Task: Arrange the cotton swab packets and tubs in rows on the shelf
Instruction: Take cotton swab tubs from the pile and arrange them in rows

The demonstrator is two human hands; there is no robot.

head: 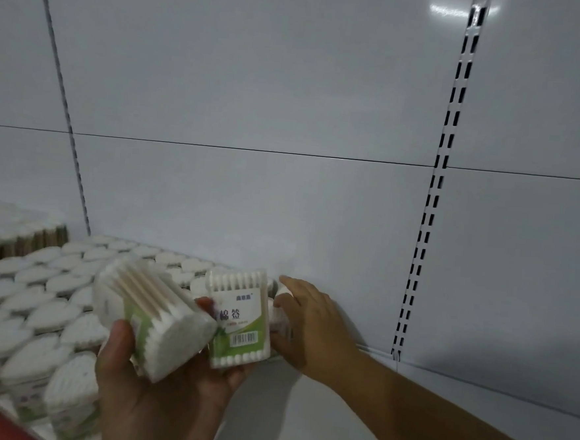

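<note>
**Two packets in the left hand, a third under the right**

Two cotton swab packets sit in the left hand (153, 392), fingers and thumb curled round both. One is a wooden-stick packet (158, 320), tilted with its cotton tips toward the camera. The other is a flat green-labelled packet (240, 323), upright with a barcode showing. Both are held above the shelf (336, 422), near its front edge.

One more white packet (280, 318) stands at the shelf's back edge against the back panel (250, 182). The right hand (308, 327) lies on it with fingers loosely bent; whether it grips, I cannot tell.

Rows of shelved packets (35, 301) fill the shelf's left part, too many and too blurred to count. Two slotted uprights show; the right upright (434, 195) is well apart from the hands.
</note>
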